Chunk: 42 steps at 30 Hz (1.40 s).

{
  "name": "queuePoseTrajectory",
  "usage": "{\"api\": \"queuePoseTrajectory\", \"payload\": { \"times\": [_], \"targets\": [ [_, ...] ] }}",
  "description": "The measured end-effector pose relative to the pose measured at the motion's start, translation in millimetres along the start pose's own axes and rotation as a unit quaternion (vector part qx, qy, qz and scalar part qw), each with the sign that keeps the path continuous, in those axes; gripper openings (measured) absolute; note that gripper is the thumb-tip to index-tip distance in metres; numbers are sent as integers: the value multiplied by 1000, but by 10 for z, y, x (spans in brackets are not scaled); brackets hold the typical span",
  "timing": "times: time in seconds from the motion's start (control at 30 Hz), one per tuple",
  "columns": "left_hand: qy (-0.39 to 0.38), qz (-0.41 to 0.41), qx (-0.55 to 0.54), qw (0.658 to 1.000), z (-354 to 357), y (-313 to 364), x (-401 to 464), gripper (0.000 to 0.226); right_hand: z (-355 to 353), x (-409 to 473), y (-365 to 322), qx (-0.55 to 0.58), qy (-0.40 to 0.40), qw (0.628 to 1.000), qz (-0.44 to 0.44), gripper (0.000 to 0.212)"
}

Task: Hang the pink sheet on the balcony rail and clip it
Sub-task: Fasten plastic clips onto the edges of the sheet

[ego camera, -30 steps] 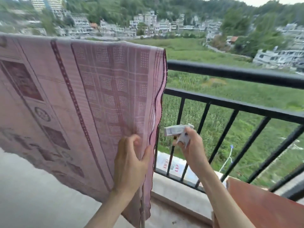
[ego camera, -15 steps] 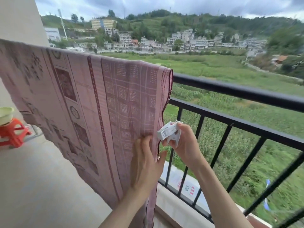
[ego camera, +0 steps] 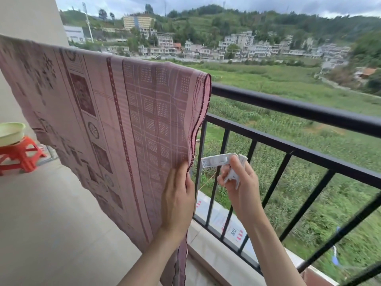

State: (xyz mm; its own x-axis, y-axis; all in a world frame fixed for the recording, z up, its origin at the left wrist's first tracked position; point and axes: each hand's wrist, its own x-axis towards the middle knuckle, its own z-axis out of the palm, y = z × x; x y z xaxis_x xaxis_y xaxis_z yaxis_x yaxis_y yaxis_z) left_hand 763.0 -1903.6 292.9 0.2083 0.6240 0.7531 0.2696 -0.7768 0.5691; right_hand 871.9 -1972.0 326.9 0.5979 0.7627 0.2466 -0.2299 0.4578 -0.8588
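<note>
The pink patterned sheet [ego camera: 115,120] hangs draped over the black balcony rail [ego camera: 299,109], covering its left stretch down past the ledge. My left hand [ego camera: 178,198] holds the sheet's right edge, fingers lying on the cloth and thumb behind the hem. Just right of that edge, my right hand [ego camera: 240,182] grips a white plastic clothes clip [ego camera: 221,163], its long jaw pointing left toward the hem and a short gap away from it. The clip is in front of the rail's vertical bars, well below the top bar.
A red plastic stool [ego camera: 19,154] with a pale green basin [ego camera: 11,132] on it stands at the far left on the tiled floor. A low concrete ledge [ego camera: 208,250] runs under the bars. A building wall rises at the top left.
The view has swung up and left, bringing the stool and basin into sight. My right hand has turned the clip so its jaw points at the sheet's edge; my left hand keeps its hold.
</note>
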Motion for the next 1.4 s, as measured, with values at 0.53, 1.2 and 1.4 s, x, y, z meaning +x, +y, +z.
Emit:
{"api": "queuePoseTrajectory", "payload": {
  "times": [0.53,1.2,1.4],
  "targets": [
    [-44,54,73,995,23,8,-43,39,315,-245,188,-175,128,957,-194,14],
    [-125,-214,-6,969,-58,-680,-936,38,-329,-563,970,-311,92,945,33,11],
    [-266,-338,80,899,41,-1087,-1416,36,-692,-648,1762,-445,24,869,215,26]
  ]
}}
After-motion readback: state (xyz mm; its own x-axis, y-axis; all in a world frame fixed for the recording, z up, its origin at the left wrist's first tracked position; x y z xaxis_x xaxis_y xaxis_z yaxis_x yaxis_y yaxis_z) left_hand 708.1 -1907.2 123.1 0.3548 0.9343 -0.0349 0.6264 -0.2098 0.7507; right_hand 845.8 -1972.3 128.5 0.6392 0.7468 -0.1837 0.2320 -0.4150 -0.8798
